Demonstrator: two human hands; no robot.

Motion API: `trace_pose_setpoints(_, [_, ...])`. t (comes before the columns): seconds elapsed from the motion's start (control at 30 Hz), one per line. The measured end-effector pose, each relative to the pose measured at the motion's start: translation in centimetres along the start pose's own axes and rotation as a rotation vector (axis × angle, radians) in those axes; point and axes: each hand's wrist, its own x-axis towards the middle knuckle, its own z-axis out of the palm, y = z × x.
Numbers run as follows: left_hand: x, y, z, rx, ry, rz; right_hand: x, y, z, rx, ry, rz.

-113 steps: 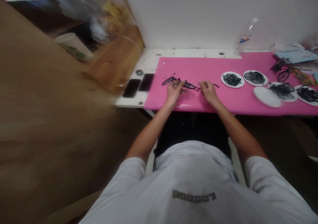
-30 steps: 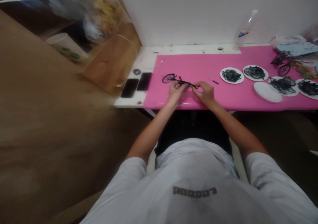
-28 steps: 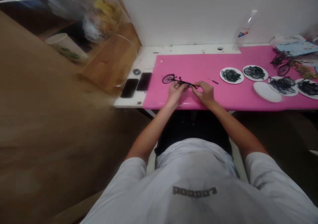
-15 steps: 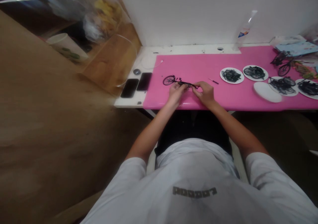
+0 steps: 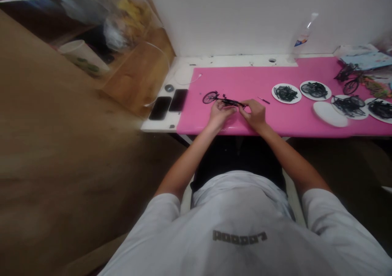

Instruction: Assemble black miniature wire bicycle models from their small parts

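A small black model bicycle (image 5: 210, 97) is held just above the pink mat, its spoked wheel pointing to the left. My left hand (image 5: 219, 116) is closed on its middle, fingers behind the frame and thumb in front. Around its right end my right hand (image 5: 254, 113) pinches with thumb and fingers, hiding that end from view. To the right of my right hand lies a small screwdriver (image 5: 263, 100) with a dark handle, flat on the mat.
A pink mat (image 5: 245, 78) covers most of the white table. On the right, white plates (image 5: 286, 101) hold black parts, with a white lid-like disc (image 5: 330, 114) beside them. Another model bicycle (image 5: 350, 84) stands farther right. Two phones (image 5: 159, 108) lie left; a clear bottle (image 5: 301, 39) stands behind.
The model bicycle has shifted slightly right and turned a little in my hands. My left thumb has moved rightward along its near side. Both hands keep their hold.
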Motion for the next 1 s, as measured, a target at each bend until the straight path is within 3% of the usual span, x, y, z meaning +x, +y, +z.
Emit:
trace_pose_setpoints(0.23, [0.4, -0.7, -0.4, 0.033, 0.017, 0.025, -0.2, 0.6, 0.0, -0.025, -0.085, 0.020])
trace_pose_setpoints(0.67, [0.6, -0.2, -0.6, 0.038, 0.016, 0.004, 0.3, 0.0, -0.1, 0.098, -0.056, 0.127])
trace_pose_setpoints(1.0, [1.4, -0.7, -1.1, 0.054, 0.046, 0.015, 0.1, 0.4, -0.5, 0.034, -0.108, -0.005])
